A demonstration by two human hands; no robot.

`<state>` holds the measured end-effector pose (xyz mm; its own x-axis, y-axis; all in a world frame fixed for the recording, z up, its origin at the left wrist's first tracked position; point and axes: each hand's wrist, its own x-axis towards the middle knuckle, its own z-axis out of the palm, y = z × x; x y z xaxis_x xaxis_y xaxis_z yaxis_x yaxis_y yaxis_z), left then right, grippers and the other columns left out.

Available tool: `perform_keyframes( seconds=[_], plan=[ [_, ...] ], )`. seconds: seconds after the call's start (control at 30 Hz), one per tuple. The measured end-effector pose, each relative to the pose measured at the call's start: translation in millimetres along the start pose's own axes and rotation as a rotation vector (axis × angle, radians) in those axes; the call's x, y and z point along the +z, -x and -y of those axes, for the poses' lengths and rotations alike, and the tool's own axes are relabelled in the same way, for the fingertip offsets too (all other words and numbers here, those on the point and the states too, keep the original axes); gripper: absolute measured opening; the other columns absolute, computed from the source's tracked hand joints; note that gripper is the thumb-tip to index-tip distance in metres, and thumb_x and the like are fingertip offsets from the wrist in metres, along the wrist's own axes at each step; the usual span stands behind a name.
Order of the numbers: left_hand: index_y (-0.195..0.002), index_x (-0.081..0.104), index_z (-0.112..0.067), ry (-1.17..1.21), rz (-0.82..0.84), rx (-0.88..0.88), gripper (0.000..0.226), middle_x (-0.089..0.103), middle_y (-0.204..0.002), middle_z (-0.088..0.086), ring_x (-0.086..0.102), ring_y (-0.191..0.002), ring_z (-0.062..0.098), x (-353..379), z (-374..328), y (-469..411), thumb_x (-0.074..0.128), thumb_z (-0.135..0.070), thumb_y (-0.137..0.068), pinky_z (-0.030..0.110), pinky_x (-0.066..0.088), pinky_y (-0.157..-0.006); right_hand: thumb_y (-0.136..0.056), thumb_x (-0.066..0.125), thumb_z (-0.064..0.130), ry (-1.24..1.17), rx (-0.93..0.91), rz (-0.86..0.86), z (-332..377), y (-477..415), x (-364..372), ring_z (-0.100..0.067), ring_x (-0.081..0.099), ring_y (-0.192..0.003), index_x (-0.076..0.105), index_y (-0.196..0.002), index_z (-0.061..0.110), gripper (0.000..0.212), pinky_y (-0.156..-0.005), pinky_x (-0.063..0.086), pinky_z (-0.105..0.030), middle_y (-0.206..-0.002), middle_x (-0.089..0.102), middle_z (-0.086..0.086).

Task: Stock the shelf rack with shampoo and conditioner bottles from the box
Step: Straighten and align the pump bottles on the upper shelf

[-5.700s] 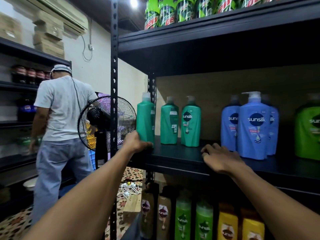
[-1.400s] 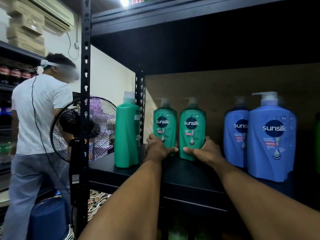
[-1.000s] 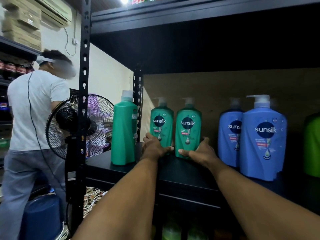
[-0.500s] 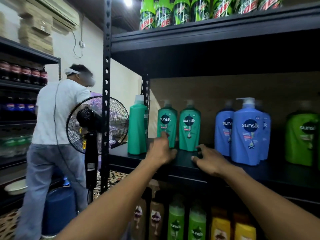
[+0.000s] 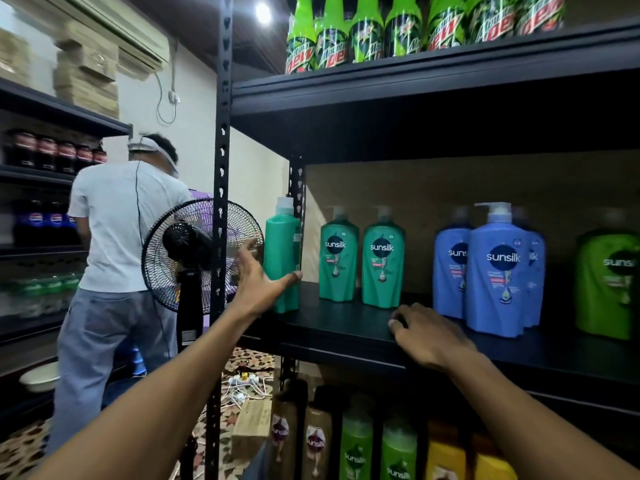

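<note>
A teal bottle stands sideways at the left end of the black shelf. My left hand is spread around its lower part, thumb on the right side and fingers behind the left side. Two teal Sunsilk bottles stand upright further back with labels facing me. My right hand rests palm down on the shelf's front, holding nothing. Blue Sunsilk bottles and a green one stand to the right.
The lower shelf holds brown, green and yellow bottles. Soda bottles line the top shelf. A black standing fan and a person in a white shirt are at the left, beyond the rack's upright post.
Both hands left the two teal Sunsilk bottles. My left hand moved left to the sideways teal bottle, and my right hand dropped onto the shelf's front. The view pulled back.
</note>
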<state>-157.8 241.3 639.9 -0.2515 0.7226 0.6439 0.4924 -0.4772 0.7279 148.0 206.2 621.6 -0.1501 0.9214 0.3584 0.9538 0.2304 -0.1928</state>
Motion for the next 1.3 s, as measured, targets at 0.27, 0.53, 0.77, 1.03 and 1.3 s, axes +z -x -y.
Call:
perform_keyframes(
  seconds=[0.27,0.53,0.77,1.03,1.3],
  plan=[
    [-0.152,0.008,-0.028,0.217,0.138,-0.205,0.139,0.047,-0.136,0.013,0.059,-0.116,0.031,5.5,10.3,-7.5,0.093,-0.060,-0.047,0.049,0.050,-0.103,-0.099,0.034,0.045,0.015,0.005,-0.035,2.3,1.1,0.6,-0.021,0.048,-0.124,0.054,-0.129,0.031,0.038,-0.095,0.041,-0.040,-0.133,0.052,0.002],
    [-0.152,0.007,-0.026,0.042,0.337,-0.202,0.117,0.039,-0.138,0.008,0.048,-0.124,0.027,18.1,2.4,-7.2,0.073,-0.052,-0.060,0.052,0.044,-0.109,-0.097,0.032,0.044,0.052,0.023,-0.064,7.4,4.7,0.3,-0.021,0.049,-0.121,0.053,-0.129,0.030,0.041,-0.094,0.041,-0.041,-0.132,0.052,0.001],
    [-0.136,0.032,-0.026,-0.206,0.271,-0.202,0.122,0.026,-0.130,0.001,0.034,-0.132,0.030,59.2,-12.4,7.4,0.080,-0.085,-0.040,0.050,0.041,-0.114,-0.098,0.031,0.043,0.060,0.017,-0.066,6.9,7.0,0.6,-0.021,0.050,-0.121,0.053,-0.128,0.029,0.040,-0.092,0.041,-0.040,-0.132,0.053,0.001],
    [-0.135,0.035,-0.013,-0.390,0.096,-0.298,0.124,0.046,-0.134,0.011,0.048,-0.127,0.033,112.8,-42.4,7.7,0.087,-0.077,-0.042,0.052,0.045,-0.106,-0.098,0.031,0.044,0.072,0.019,-0.078,8.0,5.7,1.4,-0.023,0.051,-0.118,0.054,-0.126,0.028,0.039,-0.089,0.042,-0.041,-0.130,0.054,-0.001],
    [-0.137,0.036,-0.008,-0.484,0.084,-0.323,0.126,0.050,-0.136,0.013,0.052,-0.126,0.033,135.3,-49.9,7.1,0.084,-0.080,-0.046,0.048,0.043,-0.105,-0.097,0.032,0.043,0.063,0.019,-0.084,7.8,5.1,1.6,-0.024,0.050,-0.120,0.055,-0.123,0.029,0.038,-0.091,0.041,-0.041,-0.129,0.054,0.000]
  ],
)
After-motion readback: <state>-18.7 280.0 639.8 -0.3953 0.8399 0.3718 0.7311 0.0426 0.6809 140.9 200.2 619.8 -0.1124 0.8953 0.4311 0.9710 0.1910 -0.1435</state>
